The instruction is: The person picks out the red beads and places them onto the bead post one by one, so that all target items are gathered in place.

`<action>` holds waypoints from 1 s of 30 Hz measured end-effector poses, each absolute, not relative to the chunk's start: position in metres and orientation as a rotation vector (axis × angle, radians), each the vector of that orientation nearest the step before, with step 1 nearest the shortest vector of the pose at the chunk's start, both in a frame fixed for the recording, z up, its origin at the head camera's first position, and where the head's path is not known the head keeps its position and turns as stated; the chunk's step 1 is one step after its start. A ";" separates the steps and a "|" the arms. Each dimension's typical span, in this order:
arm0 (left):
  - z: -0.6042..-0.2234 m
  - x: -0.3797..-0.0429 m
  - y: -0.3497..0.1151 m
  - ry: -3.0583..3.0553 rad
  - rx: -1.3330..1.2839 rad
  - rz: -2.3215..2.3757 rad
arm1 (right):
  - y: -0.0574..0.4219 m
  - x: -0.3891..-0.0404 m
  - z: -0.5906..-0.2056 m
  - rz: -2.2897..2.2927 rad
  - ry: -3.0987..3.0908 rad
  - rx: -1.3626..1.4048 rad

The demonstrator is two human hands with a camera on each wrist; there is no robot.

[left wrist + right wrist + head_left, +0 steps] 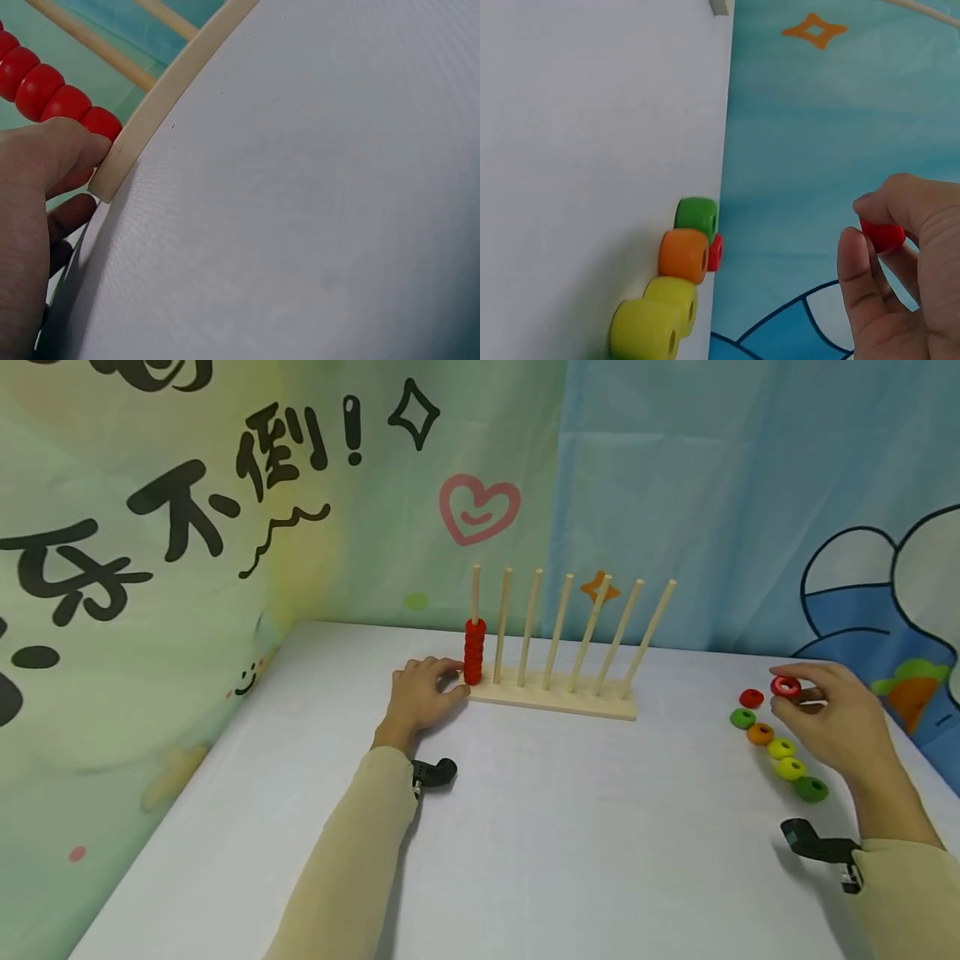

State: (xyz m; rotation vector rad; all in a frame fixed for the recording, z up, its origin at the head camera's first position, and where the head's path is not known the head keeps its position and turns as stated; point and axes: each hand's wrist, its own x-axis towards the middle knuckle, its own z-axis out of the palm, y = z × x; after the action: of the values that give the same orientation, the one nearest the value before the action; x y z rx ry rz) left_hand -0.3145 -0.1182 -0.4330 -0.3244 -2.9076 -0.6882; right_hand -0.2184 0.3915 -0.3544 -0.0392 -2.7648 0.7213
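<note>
A wooden peg rack (pixel 555 697) with several upright pegs stands toward the back of the table. Its leftmost peg carries a stack of red beads (pixel 474 652); the other pegs are bare. My left hand (pixel 420 693) pinches the left end of the rack's base (pixel 150 112), the thumb beside the lowest red bead. At the right, my right hand (pixel 843 718) holds a red bead (pixel 785 687) between thumb and fingers, above the table. In the right wrist view this held bead (pixel 885 236) shows partly between the fingertips.
Loose beads lie in a slanting row by my right hand: a red bead (pixel 752 698), a green bead (pixel 743 718), an orange bead (pixel 761 734), two yellow beads (pixel 791 768) and another green bead (pixel 811 789). A printed curtain (pixel 675 485) hangs behind the white table (pixel 600 860).
</note>
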 end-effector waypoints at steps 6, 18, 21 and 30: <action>-0.435 -0.313 -0.115 -2.915 -0.330 -0.673 | 0.384 -0.212 -0.353 0.750 -2.760 -0.055; -0.428 -0.312 -0.119 -2.896 -0.328 -0.682 | 0.350 -0.222 -0.346 0.816 -2.623 0.053; -0.429 -0.312 -0.119 -2.902 -0.329 -0.688 | 0.339 -0.225 -0.343 0.830 -2.566 0.124; -0.433 -0.311 -0.117 -2.903 -0.335 -0.683 | 0.314 -0.228 -0.342 0.893 -2.447 0.248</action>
State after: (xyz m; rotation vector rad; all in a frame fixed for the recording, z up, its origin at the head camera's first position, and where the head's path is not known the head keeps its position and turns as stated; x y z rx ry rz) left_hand -0.3112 -0.1175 -0.4326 -0.3352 -2.9034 -0.6833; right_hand -0.2281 0.3145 -0.3422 0.2477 -2.4473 0.8935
